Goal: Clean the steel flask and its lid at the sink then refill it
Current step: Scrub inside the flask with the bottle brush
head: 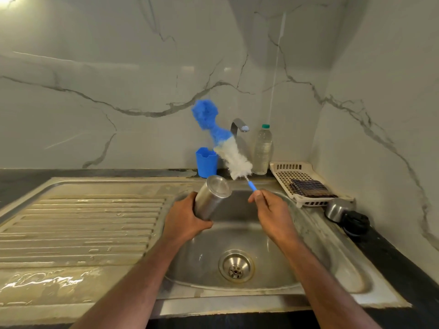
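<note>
My left hand (183,218) grips the steel flask (210,197) over the sink basin (273,262), tilted with one flat end pointing up and away from me. In my right hand (267,206) I hold the blue handle of a bottle brush (228,148). Its white and blue bristles stick up to the left, outside the flask and blurred. The flask's lid (344,214), steel with a black part, lies on the counter to the right of the basin.
The tap (240,125) stands behind the basin with no water running. A blue cup (206,161) and a clear plastic bottle (262,150) stand beside it. A cream rack (306,181) holds a dark cloth at right. The wet ribbed drainboard (83,224) lies at left.
</note>
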Available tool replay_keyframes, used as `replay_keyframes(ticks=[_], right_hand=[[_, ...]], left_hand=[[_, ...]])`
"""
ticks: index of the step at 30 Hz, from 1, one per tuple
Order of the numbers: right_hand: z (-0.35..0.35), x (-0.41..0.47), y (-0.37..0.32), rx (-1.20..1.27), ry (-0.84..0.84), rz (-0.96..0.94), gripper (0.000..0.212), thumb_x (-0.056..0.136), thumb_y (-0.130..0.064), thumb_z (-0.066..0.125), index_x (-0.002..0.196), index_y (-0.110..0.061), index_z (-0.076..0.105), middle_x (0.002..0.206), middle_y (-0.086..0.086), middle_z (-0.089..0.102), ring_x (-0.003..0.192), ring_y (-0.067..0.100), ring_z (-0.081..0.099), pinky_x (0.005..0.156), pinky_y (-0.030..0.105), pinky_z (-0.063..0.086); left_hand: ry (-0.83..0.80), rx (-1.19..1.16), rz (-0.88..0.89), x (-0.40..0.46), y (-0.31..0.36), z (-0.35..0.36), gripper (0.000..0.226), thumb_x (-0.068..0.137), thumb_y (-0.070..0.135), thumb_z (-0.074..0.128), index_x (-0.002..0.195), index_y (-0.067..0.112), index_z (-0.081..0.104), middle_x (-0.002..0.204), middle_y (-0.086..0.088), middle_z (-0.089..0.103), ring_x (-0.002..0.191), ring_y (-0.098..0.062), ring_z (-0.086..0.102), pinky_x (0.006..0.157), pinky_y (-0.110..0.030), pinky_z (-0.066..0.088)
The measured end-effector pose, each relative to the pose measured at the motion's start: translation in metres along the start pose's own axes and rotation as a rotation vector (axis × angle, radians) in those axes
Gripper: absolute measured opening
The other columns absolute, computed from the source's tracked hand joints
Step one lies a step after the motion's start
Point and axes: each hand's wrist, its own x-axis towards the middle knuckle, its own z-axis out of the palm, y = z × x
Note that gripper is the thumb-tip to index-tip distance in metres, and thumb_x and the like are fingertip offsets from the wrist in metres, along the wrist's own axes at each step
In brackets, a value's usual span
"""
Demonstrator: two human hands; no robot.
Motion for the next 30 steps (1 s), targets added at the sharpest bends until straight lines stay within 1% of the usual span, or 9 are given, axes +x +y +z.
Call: replay_keyframes(ticks=[3, 6, 8, 11, 14, 16, 20, 24, 30], right_hand=[[0.001, -0.005, -0.004, -0.27, -0.122, -0.113, 0.028, 0.106, -0.038, 0.041, 0.094, -0.026, 0.063, 0.075, -0.008, 0.06, 0.062, 0.005, 0.052, 0.056, 0.023, 0.037], [-0.016, -0.009, 0.003, -0.363, -0.161, -0.206, 0.026, 0.106, -0.04, 0.041, 0.086, -0.032, 0.056, 0.071, -0.008, 0.058, 0.064, 0.007, 0.054, 0.058, 0.027, 0.04], [-0.032, -0.008, 0.011, -0.4, -0.172, -0.187, 0.025, 0.105, -0.04, 0.042, 0.084, -0.035, 0.055, 0.071, -0.007, 0.059, 0.065, 0.007, 0.055, 0.059, 0.027, 0.042], [-0.044, -0.01, 0.024, -0.478, -0.103, -0.146, 0.028, 0.105, -0.04, 0.043, 0.083, -0.031, 0.057, 0.07, -0.008, 0.059, 0.063, 0.006, 0.055, 0.055, 0.024, 0.035], [-0.051, -0.02, 0.036, -0.522, -0.108, -0.111, 0.03, 0.105, -0.041, 0.042, 0.082, -0.029, 0.058, 0.07, -0.008, 0.06, 0.065, 0.006, 0.056, 0.059, 0.028, 0.043], [-0.059, -0.025, 0.042, -0.521, -0.117, -0.076, 0.029, 0.105, -0.042, 0.043, 0.083, -0.03, 0.059, 0.071, -0.008, 0.061, 0.067, 0.008, 0.057, 0.064, 0.031, 0.049], [-0.064, -0.027, 0.041, -0.426, -0.053, -0.055, 0.031, 0.104, -0.041, 0.044, 0.078, -0.03, 0.057, 0.07, -0.007, 0.06, 0.067, 0.013, 0.057, 0.064, 0.035, 0.049], [-0.062, -0.032, 0.038, -0.312, -0.011, -0.068, 0.034, 0.104, -0.037, 0.046, 0.073, -0.028, 0.056, 0.065, 0.001, 0.06, 0.062, 0.02, 0.057, 0.057, 0.034, 0.042], [-0.066, -0.034, 0.048, -0.257, -0.023, -0.077, 0.039, 0.103, -0.032, 0.05, 0.065, -0.027, 0.05, 0.06, -0.001, 0.055, 0.056, 0.016, 0.05, 0.053, 0.029, 0.033]], left_hand=[[-0.007, 0.033, 0.017, -0.001, 0.003, 0.002, 0.075, 0.055, 0.037, 0.094, 0.121, 0.024, 0.061, 0.1, 0.009, 0.066, 0.088, -0.014, 0.064, 0.078, -0.033, 0.053], [0.021, 0.045, -0.003, 0.002, -0.002, -0.001, 0.073, 0.054, 0.036, 0.094, 0.119, 0.022, 0.062, 0.098, 0.006, 0.069, 0.084, -0.013, 0.063, 0.071, -0.03, 0.048], [0.043, 0.063, -0.014, 0.003, -0.004, -0.002, 0.069, 0.053, 0.036, 0.092, 0.114, 0.021, 0.063, 0.093, 0.004, 0.07, 0.08, -0.016, 0.064, 0.067, -0.029, 0.046], [0.066, 0.032, -0.051, 0.004, -0.004, -0.001, 0.066, 0.052, 0.036, 0.094, 0.109, 0.02, 0.062, 0.088, 0.006, 0.067, 0.076, -0.016, 0.064, 0.063, -0.028, 0.045], [0.085, 0.001, -0.083, 0.005, -0.007, -0.001, 0.068, 0.053, 0.034, 0.095, 0.111, 0.019, 0.063, 0.085, 0.009, 0.064, 0.072, -0.012, 0.061, 0.061, -0.025, 0.042], [0.092, -0.002, -0.079, 0.005, -0.008, -0.003, 0.07, 0.054, 0.033, 0.096, 0.113, 0.018, 0.063, 0.087, 0.008, 0.066, 0.073, -0.012, 0.062, 0.065, -0.027, 0.046], [0.19, 0.024, -0.034, 0.005, 0.005, -0.011, 0.069, 0.057, 0.036, 0.094, 0.116, 0.019, 0.063, 0.093, 0.0, 0.072, 0.078, -0.022, 0.066, 0.067, -0.036, 0.054], [0.388, 0.106, 0.032, 0.008, 0.018, -0.03, 0.07, 0.058, 0.033, 0.091, 0.121, 0.022, 0.063, 0.097, -0.002, 0.072, 0.081, -0.033, 0.067, 0.064, -0.036, 0.044], [0.535, 0.204, 0.02, 0.011, 0.005, -0.057, 0.075, 0.059, 0.023, 0.088, 0.128, 0.02, 0.059, 0.115, -0.004, 0.067, 0.095, -0.035, 0.065, 0.069, -0.045, 0.05]])
